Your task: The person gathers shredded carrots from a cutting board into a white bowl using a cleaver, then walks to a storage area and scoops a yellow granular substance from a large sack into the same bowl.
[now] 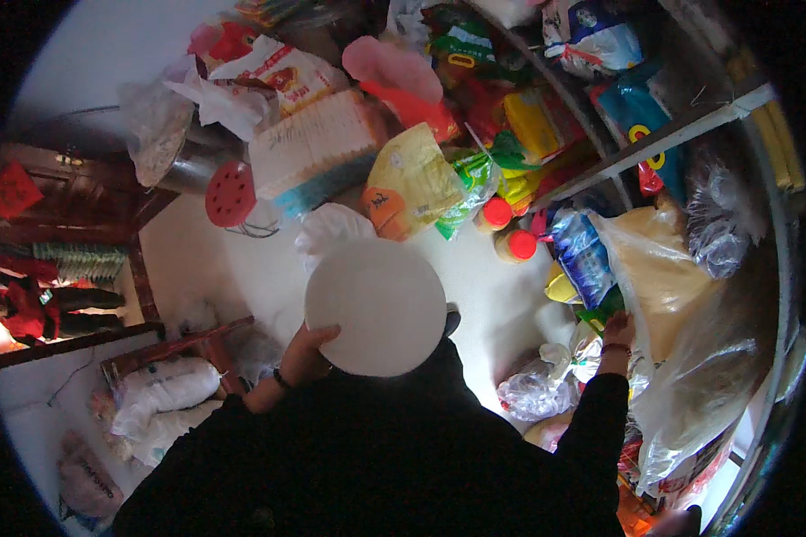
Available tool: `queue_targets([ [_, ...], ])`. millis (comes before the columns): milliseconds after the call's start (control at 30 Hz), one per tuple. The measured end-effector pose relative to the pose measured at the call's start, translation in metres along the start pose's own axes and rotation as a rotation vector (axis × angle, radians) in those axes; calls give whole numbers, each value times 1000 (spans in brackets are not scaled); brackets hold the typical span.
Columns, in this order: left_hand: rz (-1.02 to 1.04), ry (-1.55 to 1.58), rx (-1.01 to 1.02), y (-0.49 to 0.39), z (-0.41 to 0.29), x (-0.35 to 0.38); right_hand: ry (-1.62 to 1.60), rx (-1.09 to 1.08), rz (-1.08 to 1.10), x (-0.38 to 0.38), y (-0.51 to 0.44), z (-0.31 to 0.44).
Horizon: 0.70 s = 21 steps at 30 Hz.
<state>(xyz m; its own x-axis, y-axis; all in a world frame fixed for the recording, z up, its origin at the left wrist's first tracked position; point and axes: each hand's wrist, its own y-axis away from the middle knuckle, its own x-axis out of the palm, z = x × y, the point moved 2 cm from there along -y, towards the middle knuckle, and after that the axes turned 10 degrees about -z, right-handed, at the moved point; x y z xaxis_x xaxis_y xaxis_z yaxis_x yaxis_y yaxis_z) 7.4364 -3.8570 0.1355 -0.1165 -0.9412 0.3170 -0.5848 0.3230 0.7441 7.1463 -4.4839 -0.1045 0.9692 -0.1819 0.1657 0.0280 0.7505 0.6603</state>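
My left hand (pixel 312 352) grips the lower left rim of a round white plate or shallow bowl (pixel 376 305), its thumb over the edge. On the right, my right hand (pixel 618 330) reaches in among packages, touching the edge of a large clear plastic bag (pixel 635 268) that holds something tan. Close above that hand are a green package (pixel 601 312) and a blue-and-white plastic package (pixel 583 255). The fingertips of my right hand are partly hidden, so whether they grip anything is unclear. White knotted plastic bags (pixel 577 352) lie beside the right wrist.
Two red-lidded jars (pixel 518 246) stand beyond the plate, near a yellow bag (pixel 413 178). A metal shelf bar (pixel 672 141) crosses at upper right. White sacks (pixel 168 393) lie at lower left. Past a doorway at far left is a person in red (pixel 23 312).
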Motion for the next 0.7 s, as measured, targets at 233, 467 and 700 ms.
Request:
queue_targets([
  [233,39,27,-11,4,-5,-2,-43,-52,-210,10,43,-1],
  [467,-30,170,21,-5,6,-38,204,86,-122,-5,57,-54],
  [700,86,-914,296,-45,12,-119,679,305,65,-78,129,-137],
])
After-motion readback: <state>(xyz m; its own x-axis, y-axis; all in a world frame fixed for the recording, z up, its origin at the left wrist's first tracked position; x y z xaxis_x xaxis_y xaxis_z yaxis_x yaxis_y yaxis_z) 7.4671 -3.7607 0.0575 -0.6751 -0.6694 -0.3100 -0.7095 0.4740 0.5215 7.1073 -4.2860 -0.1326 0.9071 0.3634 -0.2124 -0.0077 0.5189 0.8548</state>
